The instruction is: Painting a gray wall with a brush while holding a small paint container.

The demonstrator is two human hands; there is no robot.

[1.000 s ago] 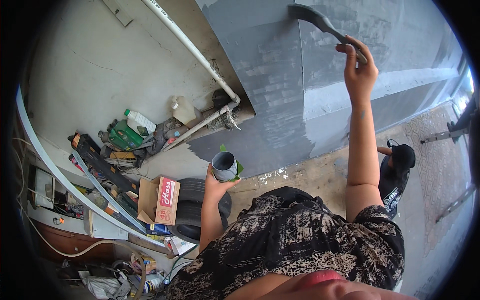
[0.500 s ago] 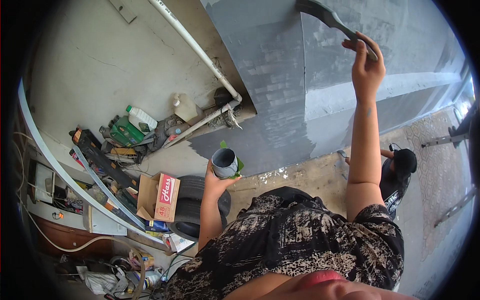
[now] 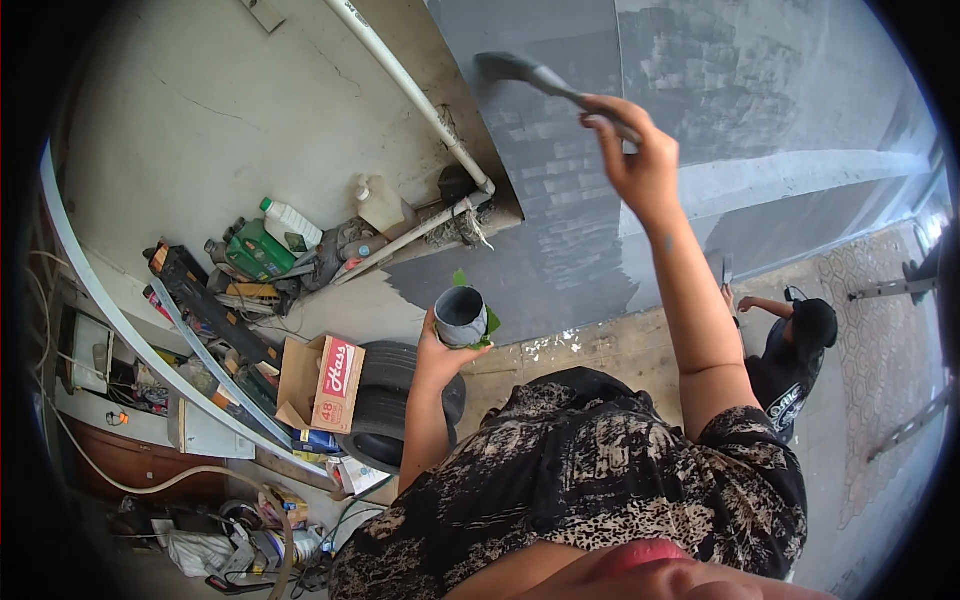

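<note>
My right hand [image 3: 640, 160] is raised at the wall, its fingers wrapped round the handle of a dark paintbrush [image 3: 540, 80]. The brush points up and left, and its slightly blurred bristle end lies at the grey painted wall [image 3: 570, 190], near that wall's left edge. Lower and nearer my body, my left hand [image 3: 440, 358] grips a round grey-stained cup [image 3: 462, 320] from its left side and below. Dark grey paint seems to coat the inside of the cup. Green leaves [image 3: 490, 325] stick out between the cup and my fingers.
A white pipe [image 3: 410, 95] runs down the pale wall at left. Below stand plastic jugs [image 3: 385, 205], an open cardboard box [image 3: 320, 385] and stacked black tyres [image 3: 385, 400]. At right another person [image 3: 800, 345] in a dark cap works low by the wall, near a ladder [image 3: 900, 285].
My right hand has swept the paintbrush left and somewhat down across the wall. The cup in my left hand has shifted slightly right in view. The other person's arm has come up toward the wall.
</note>
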